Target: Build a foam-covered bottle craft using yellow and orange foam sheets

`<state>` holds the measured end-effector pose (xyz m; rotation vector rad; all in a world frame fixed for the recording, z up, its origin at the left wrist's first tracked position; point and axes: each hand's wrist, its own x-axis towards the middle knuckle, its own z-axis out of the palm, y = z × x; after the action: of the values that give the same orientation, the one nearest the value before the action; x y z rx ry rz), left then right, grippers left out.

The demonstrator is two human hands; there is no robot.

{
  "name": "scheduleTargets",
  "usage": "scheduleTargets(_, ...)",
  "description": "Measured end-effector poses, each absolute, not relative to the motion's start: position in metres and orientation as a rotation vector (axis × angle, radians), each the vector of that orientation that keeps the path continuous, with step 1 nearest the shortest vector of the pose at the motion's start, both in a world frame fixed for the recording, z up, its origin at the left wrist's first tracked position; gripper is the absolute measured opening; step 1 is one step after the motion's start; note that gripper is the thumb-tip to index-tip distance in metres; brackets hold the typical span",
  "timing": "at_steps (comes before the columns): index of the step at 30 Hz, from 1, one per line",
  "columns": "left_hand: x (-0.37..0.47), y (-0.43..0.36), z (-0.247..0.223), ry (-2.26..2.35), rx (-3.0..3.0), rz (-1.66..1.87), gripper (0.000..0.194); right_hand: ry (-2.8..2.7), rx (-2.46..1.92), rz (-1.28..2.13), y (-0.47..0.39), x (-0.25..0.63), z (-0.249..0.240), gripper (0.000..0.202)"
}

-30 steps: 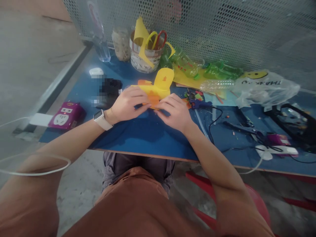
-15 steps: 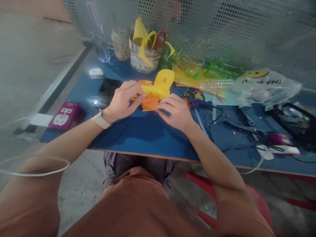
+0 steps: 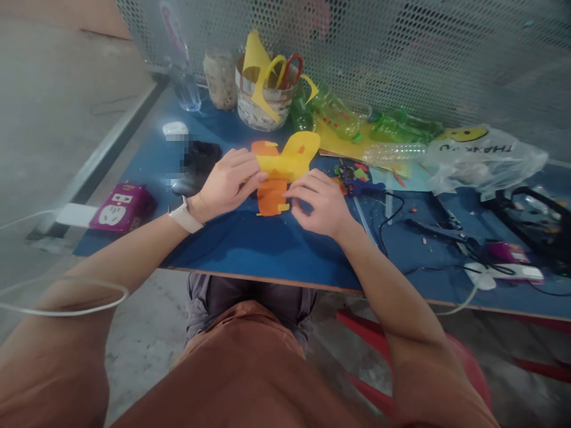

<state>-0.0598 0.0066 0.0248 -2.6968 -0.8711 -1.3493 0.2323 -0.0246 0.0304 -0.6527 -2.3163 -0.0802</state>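
Observation:
A yellow and orange paper cutout with a rounded yellow flap and orange flaps lies in front of me. My left hand pinches its left side between thumb and fingers; a white band circles that wrist. At the right edge of the lower orange flap, my right hand has its fingertips curled together against the paper. A small yellow tab sticks out at that flap's lower corner. Part of the cutout is hidden behind my left fingers.
Behind stands a basket with scissors and yellow paper. Green plastic bottles and a plastic bag lie at the back right. A purple power socket and a dark object are at left; a blue-handled tool and cables lie right.
The lower orange flap has swung down toward me and shows longer, with its yellow tab in view. My right fingers have shifted slightly at its edge; my left hand stays put.

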Motion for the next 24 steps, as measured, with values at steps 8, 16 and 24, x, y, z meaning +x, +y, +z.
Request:
scheduleTargets(8,-0.045,-0.005,0.028,-0.83,-2.873,-1.437,0.027,-2.173,-0.619,-0.132,-0.024,0.225,0.025,0.014)
scheduleTargets(16,-0.031,-0.012,0.02,-0.65,-2.981,-1.559,0.029,-2.139,-0.585,-0.205,-0.029,0.212,0.014,0.015)
scheduleTargets(24,-0.032,-0.01,0.022,-0.59,-3.008,-1.599,0.03,-2.115,-0.625,-0.201,-0.032,0.218,0.019,0.005)
